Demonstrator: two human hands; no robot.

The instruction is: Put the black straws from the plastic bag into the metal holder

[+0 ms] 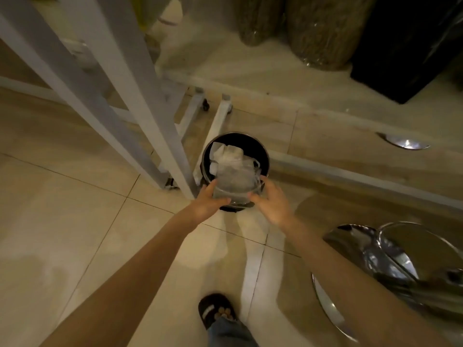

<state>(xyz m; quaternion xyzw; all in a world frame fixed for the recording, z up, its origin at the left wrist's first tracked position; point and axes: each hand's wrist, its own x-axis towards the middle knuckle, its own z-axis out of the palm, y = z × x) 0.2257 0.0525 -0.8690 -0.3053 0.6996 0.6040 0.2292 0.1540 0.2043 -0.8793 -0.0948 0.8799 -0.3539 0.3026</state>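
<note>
Both my hands reach down over a small black round bin (260, 151) on the tiled floor. A clear plastic bag (235, 179) hangs between them above the bin's opening. My left hand (209, 204) grips the bag's left edge with thumb and fingers. On the bag's right side my right hand (271, 204) has its fingers spread, and whether it grips the bag I cannot tell. Crumpled clear plastic (225, 151) lies inside the bin. No black straws and no metal holder show in this view.
A white wheeled rack frame (150, 101) stands just left of the bin. A beige counter ledge (275, 71) with plastic-wrapped bundles (323, 31) runs behind. A chrome stool base (390, 256) sits at the right. My sandaled foot (216, 311) is on the floor below.
</note>
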